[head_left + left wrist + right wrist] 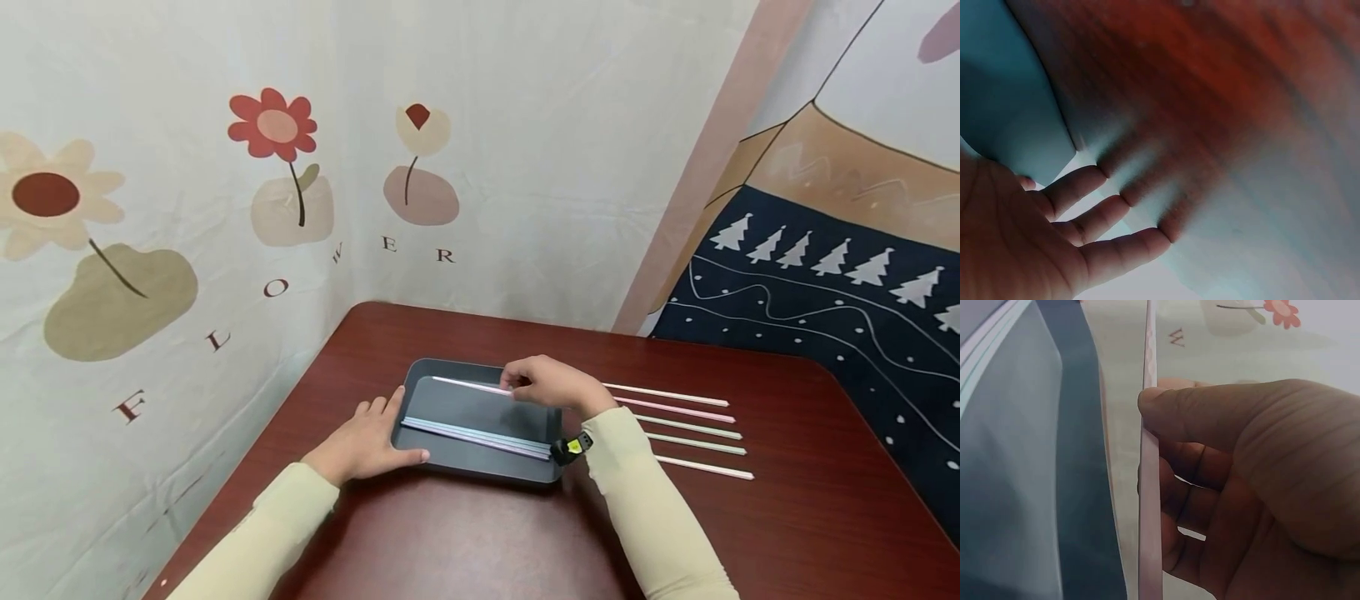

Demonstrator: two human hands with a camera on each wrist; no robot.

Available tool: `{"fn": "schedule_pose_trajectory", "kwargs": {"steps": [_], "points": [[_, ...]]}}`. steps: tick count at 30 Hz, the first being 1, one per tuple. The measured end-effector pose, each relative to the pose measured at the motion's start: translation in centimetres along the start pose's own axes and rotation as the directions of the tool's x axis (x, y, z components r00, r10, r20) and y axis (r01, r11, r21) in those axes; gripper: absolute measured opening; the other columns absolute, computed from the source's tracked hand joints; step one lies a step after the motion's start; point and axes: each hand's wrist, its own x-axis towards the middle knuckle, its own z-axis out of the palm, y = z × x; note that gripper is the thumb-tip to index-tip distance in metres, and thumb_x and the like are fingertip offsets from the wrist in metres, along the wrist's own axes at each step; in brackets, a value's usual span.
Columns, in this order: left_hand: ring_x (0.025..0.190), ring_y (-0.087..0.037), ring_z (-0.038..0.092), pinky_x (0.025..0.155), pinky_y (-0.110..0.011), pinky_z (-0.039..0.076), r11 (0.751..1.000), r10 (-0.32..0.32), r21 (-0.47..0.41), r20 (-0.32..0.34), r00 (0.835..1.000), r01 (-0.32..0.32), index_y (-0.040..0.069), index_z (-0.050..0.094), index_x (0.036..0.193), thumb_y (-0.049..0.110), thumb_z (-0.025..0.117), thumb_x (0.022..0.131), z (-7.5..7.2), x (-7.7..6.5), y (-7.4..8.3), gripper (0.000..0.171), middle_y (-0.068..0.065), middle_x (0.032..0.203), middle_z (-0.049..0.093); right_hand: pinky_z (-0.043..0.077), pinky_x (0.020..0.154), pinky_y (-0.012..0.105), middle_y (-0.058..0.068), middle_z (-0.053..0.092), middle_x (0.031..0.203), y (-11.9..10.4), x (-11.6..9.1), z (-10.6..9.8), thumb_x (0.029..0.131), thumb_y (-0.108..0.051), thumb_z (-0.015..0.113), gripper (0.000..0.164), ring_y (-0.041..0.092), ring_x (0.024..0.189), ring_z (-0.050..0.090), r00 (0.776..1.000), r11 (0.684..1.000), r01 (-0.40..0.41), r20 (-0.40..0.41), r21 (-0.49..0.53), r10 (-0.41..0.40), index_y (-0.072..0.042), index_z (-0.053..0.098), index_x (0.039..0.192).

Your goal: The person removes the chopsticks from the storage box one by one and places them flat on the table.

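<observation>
My right hand pinches a thin, pale pink stick between thumb and fingers. In the head view this stick runs leftward over the far part of a dark grey rectangular tray. Against the tray's left end rests my left hand, its fingers spread and straight, the thumb along the front rim. Inside the tray, near the front, a small bundle of pastel sticks lies side by side. The left wrist view shows the left hand beside a tray corner.
Right of the tray, several pastel sticks lie in a spaced row on the red-brown table, their left ends partly behind my right arm. Curtains with flowers and white trees stand behind the table. A black band with a small device circles my right wrist.
</observation>
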Motion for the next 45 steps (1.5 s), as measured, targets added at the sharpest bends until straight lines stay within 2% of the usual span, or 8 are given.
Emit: {"fn": "schedule_pose_trajectory", "kwargs": {"steps": [5,12,20,22,29,36,40,45], "points": [[0.125,-0.044,0.042,0.092,-0.056,0.047,1.000,-0.001,0.006,0.004,1.000,0.001,-0.001,0.020,0.156,0.088,0.055,0.070,0.2,0.0,0.0,0.129,-0.025,0.142,0.044,0.046,0.068,0.033,-0.005,0.060,0.086,0.9,-2.0,-0.4,0.098,-0.009,0.062,0.010,0.014,0.076,0.053,0.998,0.999,-0.050,-0.033,-0.001,0.050,-0.013,0.069,0.104],[0.128,-0.051,0.040,0.096,-0.058,0.044,1.000,0.005,0.010,0.015,1.000,-0.005,-0.003,0.019,0.156,0.089,0.054,0.071,0.0,-0.1,0.0,0.130,-0.028,0.144,0.042,0.049,0.074,0.034,-0.007,0.064,0.090,2.4,-5.5,-0.8,0.097,-0.007,0.062,0.014,0.014,0.083,0.057,0.992,0.995,-0.097,-0.081,0.002,0.097,-0.017,0.070,0.099],[0.129,-0.053,0.038,0.099,-0.059,0.042,1.000,0.011,0.007,0.011,1.000,-0.011,-0.004,0.018,0.156,0.086,0.056,0.073,-0.1,0.0,-0.1,0.128,-0.029,0.145,0.041,0.049,0.066,0.033,0.002,0.064,0.084,4.1,-9.5,-1.3,0.095,-0.006,0.063,0.020,0.016,0.075,0.056,0.981,0.987,-0.159,-0.111,0.037,0.162,-0.025,0.068,0.091],[0.127,-0.050,0.040,0.096,-0.057,0.044,1.000,0.010,0.006,0.011,1.000,-0.010,-0.004,0.018,0.156,0.086,0.057,0.073,-0.1,0.0,-0.2,0.128,-0.028,0.144,0.042,0.048,0.066,0.033,0.002,0.063,0.084,4.8,-10.5,-1.4,0.095,-0.005,0.064,0.018,0.016,0.075,0.055,0.979,0.985,-0.170,-0.110,0.032,0.172,-0.022,0.069,0.093],[0.125,-0.045,0.042,0.092,-0.055,0.047,1.000,0.014,0.012,0.008,1.000,-0.014,-0.003,0.019,0.156,0.086,0.057,0.072,0.1,0.1,-0.2,0.128,-0.026,0.142,0.043,0.047,0.067,0.030,-0.007,0.058,0.082,7.7,-14.1,-1.5,0.095,-0.002,0.062,0.013,0.014,0.075,0.053,0.978,0.985,-0.173,-0.123,-0.012,0.170,-0.013,0.068,0.096],[0.127,-0.048,0.041,0.094,-0.057,0.046,1.000,0.016,0.014,0.007,1.000,-0.016,-0.004,0.019,0.156,0.086,0.056,0.072,0.2,0.3,-0.1,0.128,-0.028,0.143,0.043,0.045,0.066,0.028,-0.006,0.058,0.081,9.5,-17.3,-1.5,0.095,-0.002,0.062,0.014,0.011,0.074,0.052,0.975,0.982,-0.189,-0.119,-0.014,0.186,-0.015,0.067,0.096],[0.126,-0.049,0.041,0.094,-0.057,0.046,1.000,0.019,0.015,0.005,1.000,-0.019,-0.004,0.019,0.155,0.087,0.056,0.072,0.3,0.4,-0.1,0.129,-0.028,0.142,0.043,0.043,0.063,0.027,-0.007,0.055,0.076,10.1,-18.6,-1.1,0.093,0.000,0.063,0.016,0.008,0.070,0.050,0.975,0.982,-0.188,-0.119,0.000,0.187,-0.016,0.066,0.095],[0.127,-0.050,0.040,0.096,-0.057,0.044,1.000,0.023,0.011,0.000,1.000,-0.023,-0.004,0.019,0.155,0.087,0.055,0.072,0.3,0.4,-0.2,0.129,-0.029,0.142,0.043,0.042,0.065,0.027,-0.011,0.053,0.075,10.5,-19.7,-0.7,0.094,-0.001,0.063,0.018,0.005,0.071,0.049,0.979,0.984,-0.172,-0.116,-0.047,0.165,-0.019,0.066,0.094]]}}
